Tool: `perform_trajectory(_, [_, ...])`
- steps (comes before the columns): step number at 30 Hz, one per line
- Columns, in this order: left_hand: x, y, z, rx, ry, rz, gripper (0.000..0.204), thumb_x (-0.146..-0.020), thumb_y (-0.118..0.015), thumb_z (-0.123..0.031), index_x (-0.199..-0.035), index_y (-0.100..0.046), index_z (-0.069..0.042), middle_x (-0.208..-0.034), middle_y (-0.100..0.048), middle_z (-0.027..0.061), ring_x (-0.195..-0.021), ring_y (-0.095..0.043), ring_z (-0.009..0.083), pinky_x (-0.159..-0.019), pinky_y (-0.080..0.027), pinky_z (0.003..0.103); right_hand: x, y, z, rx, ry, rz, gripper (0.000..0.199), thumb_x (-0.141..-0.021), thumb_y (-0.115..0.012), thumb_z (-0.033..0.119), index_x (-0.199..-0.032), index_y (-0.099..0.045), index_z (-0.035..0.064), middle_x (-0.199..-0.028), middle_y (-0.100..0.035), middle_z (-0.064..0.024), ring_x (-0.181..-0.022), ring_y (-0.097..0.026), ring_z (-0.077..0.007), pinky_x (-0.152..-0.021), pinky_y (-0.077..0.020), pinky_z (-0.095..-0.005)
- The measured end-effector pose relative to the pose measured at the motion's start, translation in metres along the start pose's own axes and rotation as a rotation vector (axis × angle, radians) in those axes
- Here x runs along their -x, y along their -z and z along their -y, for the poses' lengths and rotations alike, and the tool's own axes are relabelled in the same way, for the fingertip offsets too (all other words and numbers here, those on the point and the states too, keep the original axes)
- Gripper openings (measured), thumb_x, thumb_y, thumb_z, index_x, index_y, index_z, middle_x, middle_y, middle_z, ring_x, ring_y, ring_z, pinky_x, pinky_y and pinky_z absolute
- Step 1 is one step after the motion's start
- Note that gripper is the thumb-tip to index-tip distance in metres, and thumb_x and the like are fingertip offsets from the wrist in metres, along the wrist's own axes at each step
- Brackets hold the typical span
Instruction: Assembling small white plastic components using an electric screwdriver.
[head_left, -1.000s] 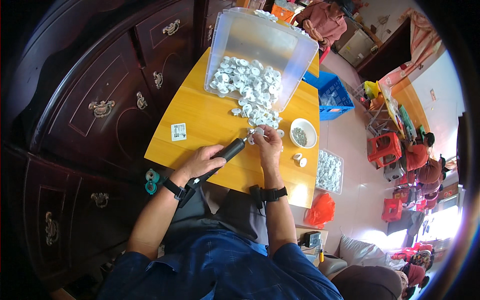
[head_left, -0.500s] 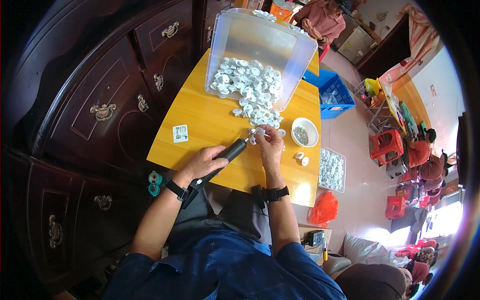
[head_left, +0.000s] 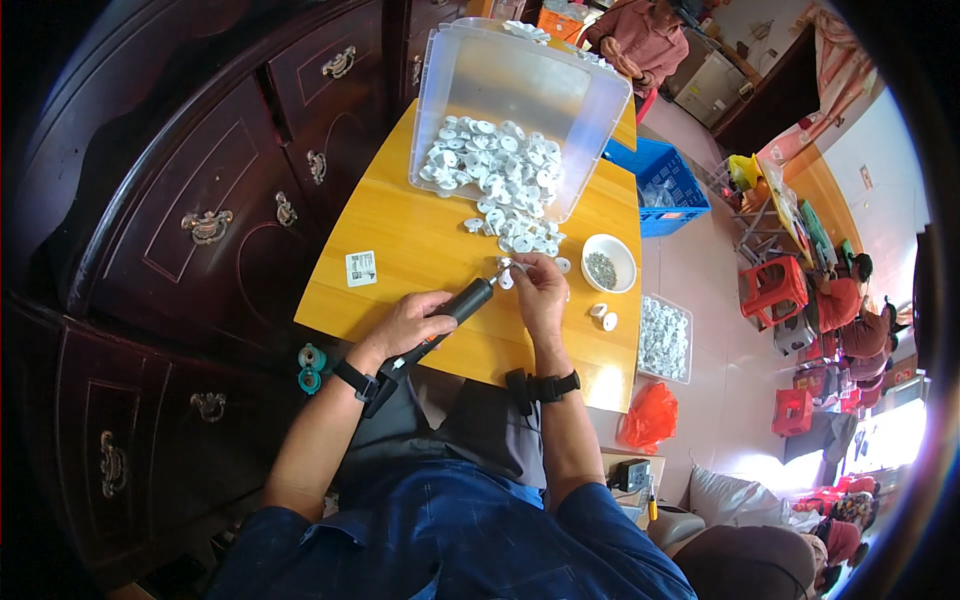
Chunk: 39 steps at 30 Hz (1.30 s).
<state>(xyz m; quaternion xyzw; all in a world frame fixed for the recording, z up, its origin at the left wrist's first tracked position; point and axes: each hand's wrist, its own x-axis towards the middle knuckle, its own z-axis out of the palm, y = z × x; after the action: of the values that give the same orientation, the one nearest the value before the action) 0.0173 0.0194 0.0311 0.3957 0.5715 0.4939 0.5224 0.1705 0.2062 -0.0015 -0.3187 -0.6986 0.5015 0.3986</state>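
Note:
My left hand (head_left: 405, 325) is wrapped round a black electric screwdriver (head_left: 466, 302), its bit pointing away from me and to the right. At the bit, the fingers of my right hand (head_left: 541, 292) pinch a small white plastic part (head_left: 516, 267), partly hidden by the fingertips. More white round parts (head_left: 522, 242) lie just beyond my hands, spilling out of a clear plastic bin (head_left: 510, 75) tipped on its side. To the right of my right hand stands a white bowl (head_left: 625, 256) with small metal screws (head_left: 601, 270) in it. Two loose white parts (head_left: 609, 321) sit below the bowl.
The yellow wooden table (head_left: 400, 230) carries a white label (head_left: 361, 268) at left. Dark wooden drawers (head_left: 180, 210) flank it. On the floor at right are a blue crate (head_left: 675, 185), a clear tub of white parts (head_left: 663, 340) and a red bag (head_left: 650, 417). A person (head_left: 645, 45) sits opposite.
The white part at the screwdriver's tip has turned slightly in my right fingers, showing less of its round face. My left hand and the screwdriver stay almost where they were.

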Motion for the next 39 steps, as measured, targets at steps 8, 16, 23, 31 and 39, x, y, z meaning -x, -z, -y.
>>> perform_trajectory(8, [-0.001, -0.003, -0.003, 0.004, 0.015, 0.005, 0.033, -0.089, -0.061, -0.022, -0.115, -0.061, -0.001, -0.081, -0.059, 0.0002, -0.067, -0.058, 0.0074, -0.063, -0.050, 0.022, 0.003, -0.004, 0.002, -0.191, -0.097, -0.028, 0.018, -0.089, -0.065, -0.001, -0.107, -0.066, 0.0016, -0.092, -0.068, -0.0033, -0.075, -0.062, -0.0076, -0.068, -0.0505, -0.0213])
perform_trajectory(16, [-0.004, 0.001, 0.007, -0.010, -0.006, 0.019, 0.028, -0.090, -0.061, -0.022, -0.109, -0.061, -0.001, -0.081, -0.058, 0.0005, -0.067, -0.058, 0.0076, -0.062, -0.050, 0.023, 0.013, 0.035, 0.000, 0.072, -0.036, -0.086, 0.022, -0.087, -0.068, 0.007, -0.108, -0.069, 0.0031, -0.093, -0.071, -0.0077, -0.072, -0.067, -0.0122, -0.065, -0.0520, -0.0259])
perform_trajectory(23, [-0.003, 0.000, 0.013, -0.015, -0.057, -0.049, 0.029, -0.087, -0.063, -0.022, -0.106, -0.062, -0.001, -0.079, -0.060, 0.0022, -0.065, -0.059, 0.0091, -0.061, -0.050, 0.025, 0.037, 0.049, 0.025, 0.555, 0.154, -0.143, 0.030, -0.084, -0.065, 0.002, -0.114, -0.064, 0.0067, -0.106, -0.066, -0.0159, -0.069, -0.068, -0.0216, -0.061, -0.0535, -0.0320])
perform_trajectory(31, [-0.002, -0.007, 0.038, -0.167, -0.269, -0.370, 0.050, -0.083, -0.070, -0.025, -0.124, -0.054, -0.002, -0.088, -0.067, 0.0125, -0.080, -0.067, 0.0265, -0.073, -0.052, 0.037, 0.066, 0.048, 0.008, 0.338, 0.151, -0.245, 0.028, -0.083, -0.065, -0.003, -0.110, -0.062, 0.0024, -0.103, -0.061, -0.0097, -0.068, -0.060, -0.0139, -0.061, -0.0508, -0.0262])
perform_trajectory(39, [0.014, 0.042, 0.002, -0.657, -0.074, -0.740, 0.048, -0.080, -0.069, -0.026, -0.121, -0.054, -0.008, -0.090, -0.068, 0.0197, -0.087, -0.066, 0.0386, -0.076, -0.051, 0.047, 0.063, 0.053, 0.002, 0.273, 0.066, -0.266, 0.018, -0.083, -0.065, -0.002, -0.101, -0.065, 0.0021, -0.094, -0.063, -0.0072, -0.064, -0.057, -0.0125, -0.060, -0.0486, -0.0271])
